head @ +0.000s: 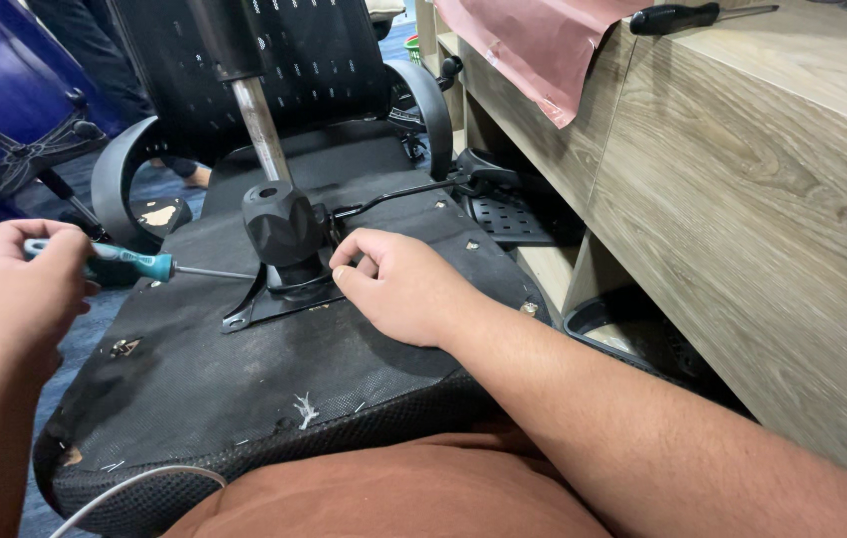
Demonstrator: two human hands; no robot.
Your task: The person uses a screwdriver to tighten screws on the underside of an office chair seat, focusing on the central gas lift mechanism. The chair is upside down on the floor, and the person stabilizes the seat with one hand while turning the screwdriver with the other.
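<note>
Gripped in the closed left hand (10, 289), a teal-handled screwdriver (134, 263) is aimed at the black metal tilt-mechanism plate (279, 289) on the upturned black fabric chair seat (244, 369), right hand (403, 284) resting loosely curled, nothing held, plate still mounted.

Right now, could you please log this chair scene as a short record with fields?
Left hand: grips a teal-handled screwdriver, shaft pointing toward the mechanism.
Right hand: rests on the seat underside, fingers at the mechanism.
Mechanism: black block on a metal plate, with a gas cylinder rising from it.
Seat: upside down, black fabric torn in spots.
Lever: black rod running right from the mechanism.
Shelf: wooden, at right, with a second screwdriver on top.
</note>
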